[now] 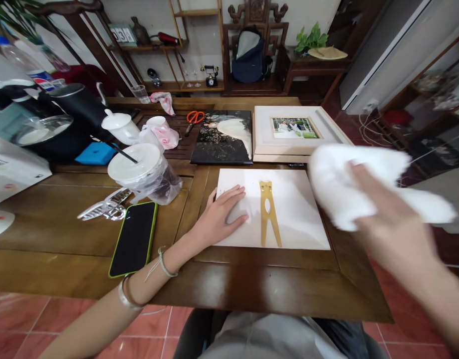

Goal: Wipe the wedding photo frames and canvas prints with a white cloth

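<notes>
My left hand lies flat, fingers together and stretched out, on the left part of a white board lying face down on the wooden table. A gold stand leg runs down the board's middle. My right hand is raised above the table's right edge, blurred by motion, gripping a white cloth that hangs over the board's right corner.
Behind the board lie a framed photo and a dark picture panel. A phone in a green case, a hair clip, a lidded drink in a plastic bag, red scissors and a white teapot sit to the left.
</notes>
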Motion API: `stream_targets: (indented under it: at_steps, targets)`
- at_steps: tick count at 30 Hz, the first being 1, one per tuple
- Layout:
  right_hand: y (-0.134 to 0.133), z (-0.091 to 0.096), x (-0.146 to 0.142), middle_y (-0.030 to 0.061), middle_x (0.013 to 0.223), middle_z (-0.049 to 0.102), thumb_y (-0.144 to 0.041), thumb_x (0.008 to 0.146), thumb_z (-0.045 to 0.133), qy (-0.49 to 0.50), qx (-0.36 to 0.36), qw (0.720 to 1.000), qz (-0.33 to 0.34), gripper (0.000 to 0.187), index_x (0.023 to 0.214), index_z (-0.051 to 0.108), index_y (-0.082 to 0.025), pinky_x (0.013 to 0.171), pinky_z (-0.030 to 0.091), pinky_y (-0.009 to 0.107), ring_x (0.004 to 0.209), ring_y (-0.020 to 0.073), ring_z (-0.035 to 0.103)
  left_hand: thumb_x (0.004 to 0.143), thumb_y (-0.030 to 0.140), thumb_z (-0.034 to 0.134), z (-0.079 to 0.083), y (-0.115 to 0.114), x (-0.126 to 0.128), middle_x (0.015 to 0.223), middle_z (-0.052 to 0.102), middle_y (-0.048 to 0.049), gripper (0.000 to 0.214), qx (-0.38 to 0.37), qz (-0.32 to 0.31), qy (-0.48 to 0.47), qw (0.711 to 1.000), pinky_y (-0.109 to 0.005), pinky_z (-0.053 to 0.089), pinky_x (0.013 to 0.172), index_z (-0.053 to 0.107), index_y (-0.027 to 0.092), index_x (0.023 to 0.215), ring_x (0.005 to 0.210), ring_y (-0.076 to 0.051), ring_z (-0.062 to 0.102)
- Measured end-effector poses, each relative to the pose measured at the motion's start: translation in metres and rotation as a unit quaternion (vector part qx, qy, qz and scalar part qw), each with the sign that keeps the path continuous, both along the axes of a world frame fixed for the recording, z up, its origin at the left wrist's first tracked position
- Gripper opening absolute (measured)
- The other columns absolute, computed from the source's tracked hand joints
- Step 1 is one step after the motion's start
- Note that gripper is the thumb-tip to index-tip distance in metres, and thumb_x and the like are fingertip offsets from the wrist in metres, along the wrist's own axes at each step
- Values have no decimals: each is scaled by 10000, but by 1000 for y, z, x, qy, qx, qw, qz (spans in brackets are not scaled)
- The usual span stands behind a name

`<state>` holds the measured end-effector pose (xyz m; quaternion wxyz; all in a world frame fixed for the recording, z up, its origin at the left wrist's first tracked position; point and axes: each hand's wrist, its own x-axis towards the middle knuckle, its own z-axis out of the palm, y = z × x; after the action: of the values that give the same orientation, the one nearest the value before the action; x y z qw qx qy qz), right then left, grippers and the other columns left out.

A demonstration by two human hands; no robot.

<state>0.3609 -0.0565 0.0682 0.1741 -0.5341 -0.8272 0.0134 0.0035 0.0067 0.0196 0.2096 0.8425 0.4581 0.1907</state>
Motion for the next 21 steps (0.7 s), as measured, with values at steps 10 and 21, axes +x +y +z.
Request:
stream_targets:
  at_steps: [10, 21]
  targets:
    - [33, -22, -60, 259, 1473, 348, 15, 603, 555, -88, -27, 991, 100, 172, 530, 591, -136, 1116, 191, 623, 1390, 412, 229, 913, 369, 511, -3, 0, 0, 1469, 448, -74, 458, 11, 1, 9, 1000, -500, 122, 1161, 414, 248, 1344, 1396, -211, 353]
    - [9, -20, -80, 178, 1472, 394, -34, 568, 532, -56, -50, 985, 156, 209, 632, 686, -160, 1113, 136, 654, 1403, 402, 205, 912, 376, 514, -6, 0, 2, 1471, 444, -87, 482, 16, 4, 8, 1000, -531, 126, 1154, 403, 251, 1364, 1394, -236, 356]
